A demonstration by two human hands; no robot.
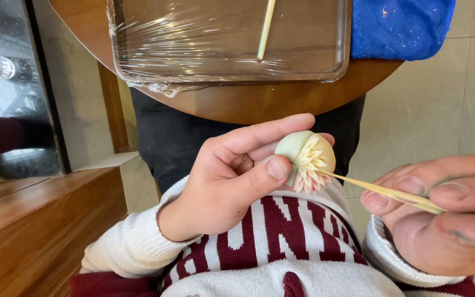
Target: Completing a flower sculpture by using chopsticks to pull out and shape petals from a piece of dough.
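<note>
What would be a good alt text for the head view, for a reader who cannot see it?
The left hand holds a small green ball with cut petals, while the right hand presses a thin stick into it. Beyond lie a round wooden table, a wrapped tray and a blue cloth.

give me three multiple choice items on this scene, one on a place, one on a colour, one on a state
1. Where does the spare stick lie?
A. on the film-covered tray
B. on the floor
C. on the blue cloth

2. What colour is the unpetalled side of the dough flower?
A. blue
B. pale green
C. black

3. How is the thin stick held?
A. lying loose on the table
B. stuck upright in the tray
C. pinched in the right hand, tip at the petals

Answers: 1 A, it rests on the plastic film; 2 B, the smooth part by the left hand is pale green; 3 C, the fingers grip it and its tip meets the flower.
</note>
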